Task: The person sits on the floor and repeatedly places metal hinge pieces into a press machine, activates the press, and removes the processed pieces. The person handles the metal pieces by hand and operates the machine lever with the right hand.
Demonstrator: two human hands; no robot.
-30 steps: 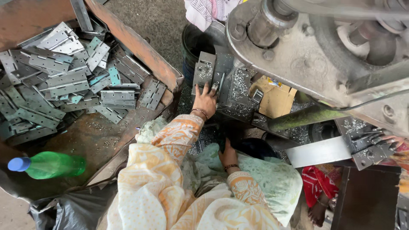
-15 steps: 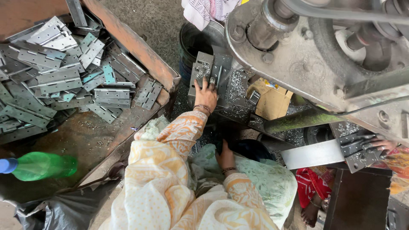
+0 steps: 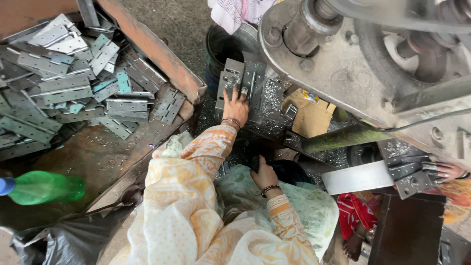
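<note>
My left hand reaches forward in an orange patterned sleeve and lies on a small stack of grey metal hinge plates, fingers curled over one plate's edge. The stack sits on a shelf strewn with metal shavings, under a big grey machine. My right hand rests low by my lap on something dark, its fingertips hidden. Both wrists wear bangles.
A rusty tray at the left holds a heap of several hinge plates. A green plastic bottle lies lower left. A dark bucket stands behind the stack. Another person's hand touches plates at the right edge.
My left hand has slid a little further up onto the hinge plates. My right hand has stayed where it was.
</note>
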